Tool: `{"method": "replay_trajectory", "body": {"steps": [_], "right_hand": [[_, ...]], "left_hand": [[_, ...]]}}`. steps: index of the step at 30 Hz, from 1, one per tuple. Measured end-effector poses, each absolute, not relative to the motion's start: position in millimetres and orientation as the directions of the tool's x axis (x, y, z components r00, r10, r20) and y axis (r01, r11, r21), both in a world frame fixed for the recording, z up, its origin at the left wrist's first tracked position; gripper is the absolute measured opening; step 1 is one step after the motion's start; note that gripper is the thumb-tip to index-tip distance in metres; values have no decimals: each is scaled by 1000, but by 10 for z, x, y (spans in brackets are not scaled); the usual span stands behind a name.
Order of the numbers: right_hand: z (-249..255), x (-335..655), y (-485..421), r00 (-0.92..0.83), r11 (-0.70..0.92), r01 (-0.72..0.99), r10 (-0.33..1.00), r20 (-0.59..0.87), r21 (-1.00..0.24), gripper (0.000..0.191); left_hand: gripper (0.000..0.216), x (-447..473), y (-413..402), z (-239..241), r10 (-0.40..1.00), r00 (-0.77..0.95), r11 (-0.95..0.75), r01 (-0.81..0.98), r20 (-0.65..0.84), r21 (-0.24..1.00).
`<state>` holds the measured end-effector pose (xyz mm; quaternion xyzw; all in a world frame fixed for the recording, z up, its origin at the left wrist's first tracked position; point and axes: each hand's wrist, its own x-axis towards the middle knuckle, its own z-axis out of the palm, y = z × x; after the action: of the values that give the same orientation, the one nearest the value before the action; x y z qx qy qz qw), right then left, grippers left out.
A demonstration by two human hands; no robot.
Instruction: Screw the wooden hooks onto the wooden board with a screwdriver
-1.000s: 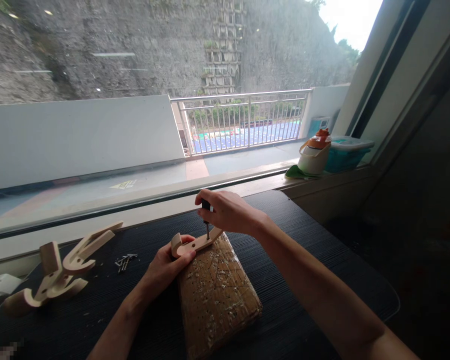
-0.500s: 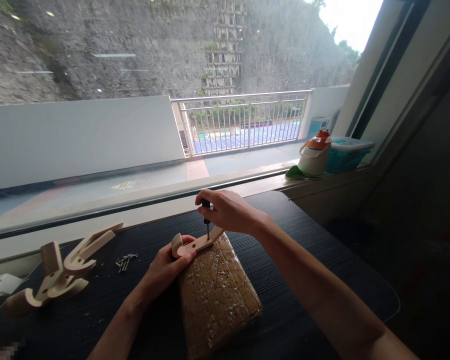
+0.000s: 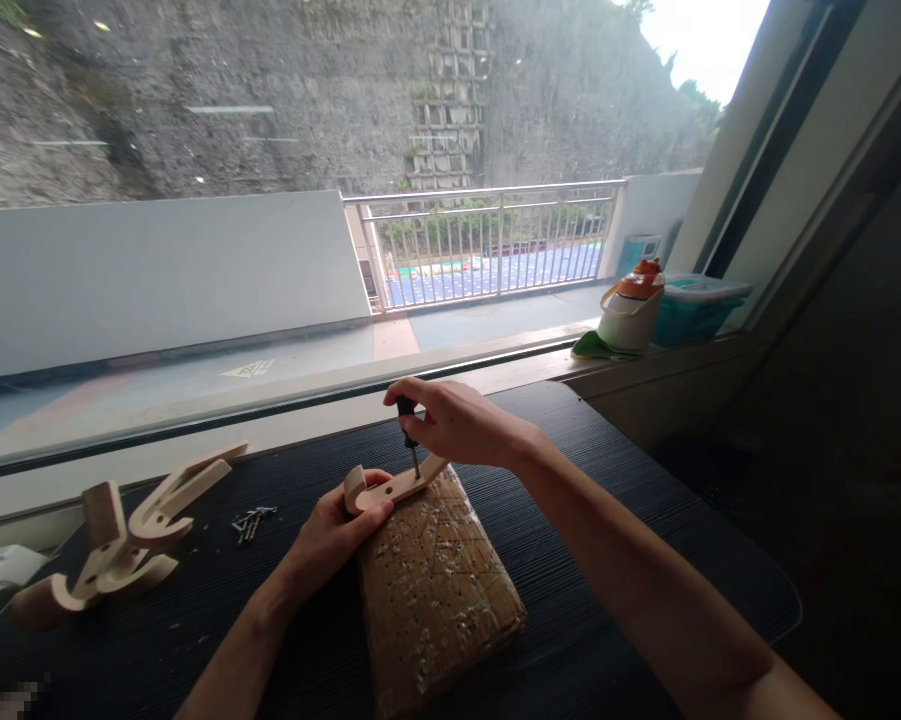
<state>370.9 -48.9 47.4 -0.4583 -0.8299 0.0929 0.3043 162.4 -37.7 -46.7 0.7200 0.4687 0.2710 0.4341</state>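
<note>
My right hand [image 3: 442,415] is closed around the black handle of a screwdriver [image 3: 407,420], its shaft pointing down. The tip meets a hole or screw in a pale wooden hook [image 3: 401,489]; which one is too small to tell. My left hand [image 3: 343,520] grips the curled end of that hook, thumb in front and fingers behind. One more hole shows in the wood near my thumb. Under the hook lies a worn cardboard block [image 3: 442,590], taped and full of punctures. Several screws [image 3: 253,523] lie in a small pile left of my left hand.
More wooden hooks [image 3: 105,555] are heaped on the dark table [image 3: 592,520] at the left, beside a white object [image 3: 4,580]. Along the window sill stand a bottle with an orange lid [image 3: 631,310], a green cloth-like piece [image 3: 600,346] and a teal box [image 3: 697,310].
The screwdriver's handle has tilted slightly to the left, and my right hand's fingers have shifted with it. My left hand and the hook stay in place.
</note>
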Motion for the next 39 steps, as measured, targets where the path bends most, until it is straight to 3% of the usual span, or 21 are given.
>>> {"method": "replay_trajectory", "body": {"steps": [8,16,26,34,39], "right_hand": [[463,3707,-473,-335,486,783,855,395,-389,24],[446,3663,-492,-394,560,722,816,424,-407,25],[423,3679,-455,-344,502,788,839,422,-356,25],[465,3663,-496,-386,567,723,805,450,-394,26],[458,3669,-476,-348,522,760,830,436,-388,24]], "left_hand": [[45,1635,-389,-444,918,397,-187,456,-11,870],[44,1640,-397,-425,911,413,-182,438,-17,881],[44,1641,-389,-440,920,392,-171,436,-15,883],[46,1636,-389,-440,913,407,-170,424,-19,889],[45,1644,-397,-420,913,407,-167,439,-30,883]]}}
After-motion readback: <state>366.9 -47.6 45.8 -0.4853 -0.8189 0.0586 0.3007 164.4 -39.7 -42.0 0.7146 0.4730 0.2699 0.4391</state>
